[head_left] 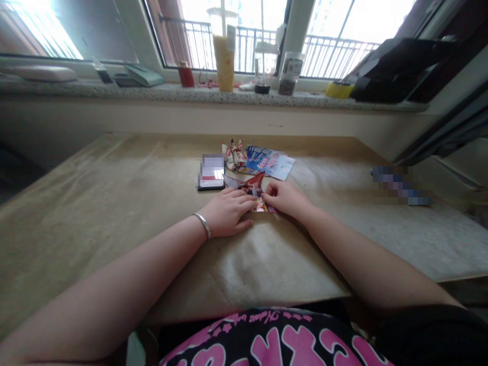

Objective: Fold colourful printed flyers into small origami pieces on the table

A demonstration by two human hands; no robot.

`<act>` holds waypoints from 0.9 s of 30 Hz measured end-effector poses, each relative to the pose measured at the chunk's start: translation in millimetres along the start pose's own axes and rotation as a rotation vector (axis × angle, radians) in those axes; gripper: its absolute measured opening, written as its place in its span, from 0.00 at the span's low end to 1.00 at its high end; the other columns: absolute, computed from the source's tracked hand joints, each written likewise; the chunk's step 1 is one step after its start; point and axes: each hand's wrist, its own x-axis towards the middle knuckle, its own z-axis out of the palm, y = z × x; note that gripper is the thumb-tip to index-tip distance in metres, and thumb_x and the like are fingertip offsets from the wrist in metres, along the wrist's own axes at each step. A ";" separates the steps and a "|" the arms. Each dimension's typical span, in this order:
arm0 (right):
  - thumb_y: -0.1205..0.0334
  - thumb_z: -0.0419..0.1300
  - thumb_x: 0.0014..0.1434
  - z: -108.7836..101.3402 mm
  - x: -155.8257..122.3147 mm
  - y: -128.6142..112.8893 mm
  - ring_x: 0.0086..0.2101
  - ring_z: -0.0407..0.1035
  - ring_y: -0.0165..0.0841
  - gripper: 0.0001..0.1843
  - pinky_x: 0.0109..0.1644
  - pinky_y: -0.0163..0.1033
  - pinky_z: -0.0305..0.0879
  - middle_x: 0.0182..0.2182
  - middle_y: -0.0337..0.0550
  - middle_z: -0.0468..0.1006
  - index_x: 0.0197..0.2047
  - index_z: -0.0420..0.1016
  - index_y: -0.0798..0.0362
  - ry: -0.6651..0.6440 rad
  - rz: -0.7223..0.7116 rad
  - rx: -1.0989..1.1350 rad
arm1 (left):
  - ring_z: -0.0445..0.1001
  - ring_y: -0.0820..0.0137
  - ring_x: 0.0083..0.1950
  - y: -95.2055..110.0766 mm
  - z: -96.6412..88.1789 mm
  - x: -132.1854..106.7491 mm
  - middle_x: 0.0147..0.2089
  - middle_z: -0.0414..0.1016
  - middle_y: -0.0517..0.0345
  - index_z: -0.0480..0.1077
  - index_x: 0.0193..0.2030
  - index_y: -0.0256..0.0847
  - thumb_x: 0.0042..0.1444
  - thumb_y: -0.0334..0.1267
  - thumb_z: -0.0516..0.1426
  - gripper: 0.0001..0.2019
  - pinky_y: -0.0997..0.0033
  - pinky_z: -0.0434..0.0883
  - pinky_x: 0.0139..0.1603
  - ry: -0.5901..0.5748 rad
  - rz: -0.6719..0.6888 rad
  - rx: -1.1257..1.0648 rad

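Note:
A glossy printed sheet of paper (pixel 257 181), mostly red and dark with folded, pointed upper edges, lies on the table in front of me. My left hand (pixel 227 212) rests flat across its left side with the fingers stretched out. At the right edge, my right hand (pixel 286 197) pinches the sheet between thumb and fingers. Both hands hide part of the paper. Just beyond them are a stack of blue printed leaflets (pixel 271 161) and a cluster of folded paper pieces (pixel 234 156). A phone-like device (pixel 212 170) with a lit screen lies left of the sheet.
A pale cloth or cover spreads over the table (pixel 114 229). Far right lies a blurred bluish item (pixel 400 185). Along the granite windowsill (pixel 168 94) stand a tall yellow-filled cup (pixel 224 61), a clear cup (pixel 265 66), a small jar (pixel 290 73) and a black bag (pixel 396 68).

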 end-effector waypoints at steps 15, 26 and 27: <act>0.60 0.58 0.51 0.3 0.4 -3.8 0.24 0.63 0.28 0.08 0.26 0.32 0.51 0.21 0.38 0.73 0.23 0.67 0.53 0.019 -0.026 -0.002 | 0.65 0.56 0.54 12.8 2.8 13.2 0.58 0.68 0.47 0.65 0.57 0.34 0.60 0.53 0.48 0.27 0.56 0.61 0.52 -0.029 -0.097 0.171; 0.57 0.57 0.55 -1.2 0.1 4.3 0.23 0.60 0.26 0.11 0.26 0.32 0.53 0.21 0.35 0.70 0.25 0.66 0.53 -0.012 -0.088 0.111 | 0.64 0.54 0.55 12.7 6.9 10.8 0.60 0.66 0.48 0.65 0.58 0.39 0.60 0.53 0.49 0.26 0.54 0.62 0.51 -0.010 -0.172 0.136; 0.56 0.56 0.55 -2.1 -0.2 3.9 0.23 0.61 0.26 0.11 0.26 0.32 0.53 0.21 0.35 0.70 0.26 0.67 0.53 -0.022 -0.094 0.129 | 0.63 0.54 0.55 13.0 6.7 9.8 0.61 0.65 0.49 0.65 0.59 0.41 0.59 0.53 0.49 0.25 0.53 0.62 0.51 -0.012 -0.185 0.134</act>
